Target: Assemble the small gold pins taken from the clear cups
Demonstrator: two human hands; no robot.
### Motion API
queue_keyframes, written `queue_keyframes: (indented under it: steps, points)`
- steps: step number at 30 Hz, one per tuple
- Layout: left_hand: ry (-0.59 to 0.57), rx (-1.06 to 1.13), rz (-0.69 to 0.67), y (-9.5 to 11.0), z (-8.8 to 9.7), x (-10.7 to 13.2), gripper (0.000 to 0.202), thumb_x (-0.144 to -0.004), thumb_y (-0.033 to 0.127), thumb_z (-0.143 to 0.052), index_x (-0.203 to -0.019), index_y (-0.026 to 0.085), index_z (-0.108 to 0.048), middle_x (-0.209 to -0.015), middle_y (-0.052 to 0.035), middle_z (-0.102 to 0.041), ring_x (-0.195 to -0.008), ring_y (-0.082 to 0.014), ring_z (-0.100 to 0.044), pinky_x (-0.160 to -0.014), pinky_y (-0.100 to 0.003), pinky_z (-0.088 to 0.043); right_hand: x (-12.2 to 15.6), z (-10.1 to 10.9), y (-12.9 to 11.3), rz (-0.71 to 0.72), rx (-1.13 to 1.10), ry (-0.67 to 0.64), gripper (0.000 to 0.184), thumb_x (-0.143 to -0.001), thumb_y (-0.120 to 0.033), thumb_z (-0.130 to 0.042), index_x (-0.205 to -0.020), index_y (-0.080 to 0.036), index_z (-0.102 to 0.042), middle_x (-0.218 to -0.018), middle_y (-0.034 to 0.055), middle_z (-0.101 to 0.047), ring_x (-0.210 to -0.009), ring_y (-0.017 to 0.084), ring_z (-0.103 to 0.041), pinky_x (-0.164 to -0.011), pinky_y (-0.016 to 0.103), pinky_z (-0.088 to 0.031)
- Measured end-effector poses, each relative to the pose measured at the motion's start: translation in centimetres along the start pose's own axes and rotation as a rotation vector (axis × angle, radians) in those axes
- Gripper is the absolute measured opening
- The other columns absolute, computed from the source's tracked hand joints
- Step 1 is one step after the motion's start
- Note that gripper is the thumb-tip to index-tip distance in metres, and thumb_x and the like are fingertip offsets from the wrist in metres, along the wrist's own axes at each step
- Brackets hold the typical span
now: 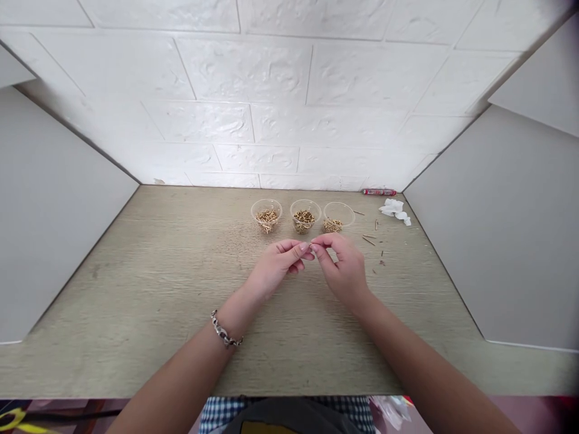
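Observation:
My left hand and my right hand meet fingertip to fingertip above the middle of the wooden table. Both pinch something tiny between thumb and fingers; it is too small to name. A chain bracelet sits on my left wrist. Just beyond the hands stand three clear plastic cups in a row: the left cup, the middle cup and the right cup. Each holds small brass-coloured pieces, like screws or pins.
A few loose brass pieces lie on the table right of the cups. Crumpled white tissue and a red tube lie at the back right. Grey panels wall both sides; a white brick wall closes the back.

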State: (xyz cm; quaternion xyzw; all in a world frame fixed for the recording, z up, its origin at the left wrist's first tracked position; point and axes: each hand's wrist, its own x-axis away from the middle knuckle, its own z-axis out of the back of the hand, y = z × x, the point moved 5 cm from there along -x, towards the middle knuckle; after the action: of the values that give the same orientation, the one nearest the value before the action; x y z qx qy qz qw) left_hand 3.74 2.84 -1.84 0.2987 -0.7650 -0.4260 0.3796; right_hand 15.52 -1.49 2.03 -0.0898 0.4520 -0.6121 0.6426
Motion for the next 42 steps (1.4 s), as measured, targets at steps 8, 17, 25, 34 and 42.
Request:
queue_keyframes:
  steps: [8, 17, 25, 34, 42]
  points:
    - [-0.016, -0.274, -0.158, 1.2, -0.5, 0.2, 0.03, -0.084, 0.036, -0.046, -0.065, 0.015, -0.053, -0.061, 0.0014, -0.054, -0.049, -0.0062, -0.042, -0.05, -0.019, -0.032, 0.3, -0.2, -0.2, 0.021, -0.042, -0.03, 0.011, -0.085, -0.022, -0.048, -0.08, -0.021, -0.058, -0.078, 0.0021, -0.066, -0.074, 0.016, -0.06, -0.076, 0.033, -0.044]
    - [0.013, -0.449, -0.247, 1.3, -0.6, 0.5, 0.031, -0.086, 0.036, -0.041, -0.062, 0.017, -0.049, -0.059, 0.0016, -0.047, -0.055, -0.0095, -0.04, -0.055, -0.022, -0.032, 0.5, -0.1, -0.2, 0.026, -0.082, 0.015, 0.009, -0.084, -0.021, -0.049, -0.08, -0.021, -0.057, -0.078, 0.0021, -0.065, -0.075, 0.015, -0.058, -0.07, 0.03, -0.044]
    - [0.058, -0.537, -0.323, 1.8, -0.6, 0.6, 0.03, -0.085, 0.032, -0.042, -0.059, 0.017, -0.047, -0.058, 0.0017, -0.046, -0.058, -0.0109, -0.042, -0.06, -0.022, -0.034, 0.4, -0.3, 0.1, 0.008, -0.065, -0.056, 0.013, -0.086, -0.025, -0.047, -0.077, -0.021, -0.057, -0.075, 0.002, -0.063, -0.073, 0.016, -0.057, -0.067, 0.03, -0.043]
    - [0.057, -0.627, -0.326, 1.9, -0.4, 0.7, 0.031, -0.086, 0.032, -0.04, -0.06, 0.017, -0.047, -0.059, 0.002, -0.046, -0.059, -0.011, -0.041, -0.058, -0.023, -0.032, 0.1, -0.3, -0.1, 0.019, -0.05, -0.11, 0.013, -0.085, -0.024, -0.048, -0.075, -0.021, -0.056, -0.073, 0.0011, -0.063, -0.069, 0.015, -0.057, -0.065, 0.029, -0.043]
    - [0.125, -0.699, -0.363, 1.9, -0.4, 0.9, 0.03, -0.086, 0.031, -0.041, -0.06, 0.018, -0.045, -0.058, 0.003, -0.045, -0.058, -0.0109, -0.041, -0.058, -0.022, -0.031, 0.3, -0.3, 0.1, 0.003, 0.008, -0.088, 0.014, -0.085, -0.025, -0.048, -0.075, -0.022, -0.057, -0.074, 0.0014, -0.065, -0.07, 0.016, -0.058, -0.071, 0.032, -0.043]
